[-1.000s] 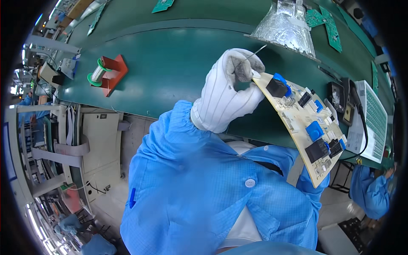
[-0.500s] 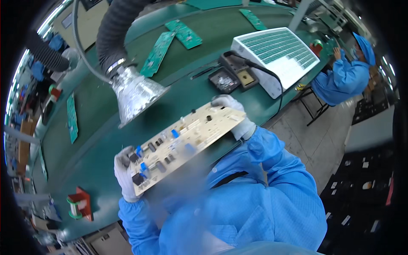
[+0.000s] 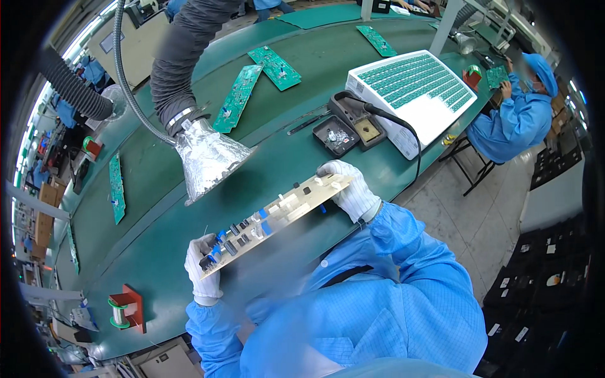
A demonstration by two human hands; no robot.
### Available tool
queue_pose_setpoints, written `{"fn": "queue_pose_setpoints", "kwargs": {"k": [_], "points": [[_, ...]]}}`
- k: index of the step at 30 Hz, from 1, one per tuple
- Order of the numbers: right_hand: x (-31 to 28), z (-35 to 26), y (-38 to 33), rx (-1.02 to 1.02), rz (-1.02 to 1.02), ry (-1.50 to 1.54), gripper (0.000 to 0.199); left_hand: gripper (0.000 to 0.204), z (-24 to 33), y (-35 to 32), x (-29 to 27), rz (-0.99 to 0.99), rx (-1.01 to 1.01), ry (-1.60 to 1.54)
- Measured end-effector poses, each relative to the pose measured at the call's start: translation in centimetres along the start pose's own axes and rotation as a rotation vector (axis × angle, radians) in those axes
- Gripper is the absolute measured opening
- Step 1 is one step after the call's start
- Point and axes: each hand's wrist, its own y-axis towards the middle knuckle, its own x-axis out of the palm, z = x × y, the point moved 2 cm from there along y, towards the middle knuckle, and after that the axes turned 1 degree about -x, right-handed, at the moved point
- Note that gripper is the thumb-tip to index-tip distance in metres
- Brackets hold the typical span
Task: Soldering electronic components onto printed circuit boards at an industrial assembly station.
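A long beige circuit board [image 3: 288, 217] with blue, black and white components is held up over the green workbench [image 3: 157, 277]. My left hand [image 3: 203, 268], in a white glove, grips its left end with the fingertips over the edge. At the opposite end my right hand [image 3: 350, 190], also gloved, closes on the board's corner. The board is tilted, its component side partly seen and its underside hidden. Above the board hangs a foil-wrapped fume hood [image 3: 211, 157] on a grey hose. Beyond my right hand sits a small black tray [image 3: 336, 136] of tiny parts.
A soldering iron stand [image 3: 362, 123] adjoins the tray, its cable looping down. Behind it lies a white rack [image 3: 409, 94] of green boards. Several green circuit boards [image 3: 238, 97] lie on the conveyor. A solder spool [image 3: 126, 309] stands at left. A co-worker [image 3: 513, 113] sits at right.
The board has tipped so its component face shows more edge-on. My left hand has shifted right, and my right hand slightly down. Both keep their hold.
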Motion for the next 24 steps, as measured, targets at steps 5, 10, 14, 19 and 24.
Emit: {"fn": "queue_pose_setpoints", "kwargs": {"k": [5,10,14,19,24], "points": [[0.2,0.2,-0.1,0.01,-0.011,0.002,0.034,0.026,-0.2,-0.1,0.0,0.007,0.011,-0.014],[-0.2,-0.2,0.2,0.103,-0.052,0.081,0.019,0.026,0.0,-0.1,0.0,0.02,0.02,-0.037],[-0.5,-0.3,0.3,0.158,-0.112,0.053,0.024,0.013,0.4,0.1,0.0,0.002,0.029,-0.052],[0.3,-0.3,0.2,0.038,-0.006,0.1,0.027,0.017,-0.7,-0.5,-0.1,0.06,0.052,-0.039],[-0.5,-0.4,-0.5,0.13,0.018,0.315,0.021,0.027,1.0,0.0,-0.2,-0.005,0.061,0.069]]}}
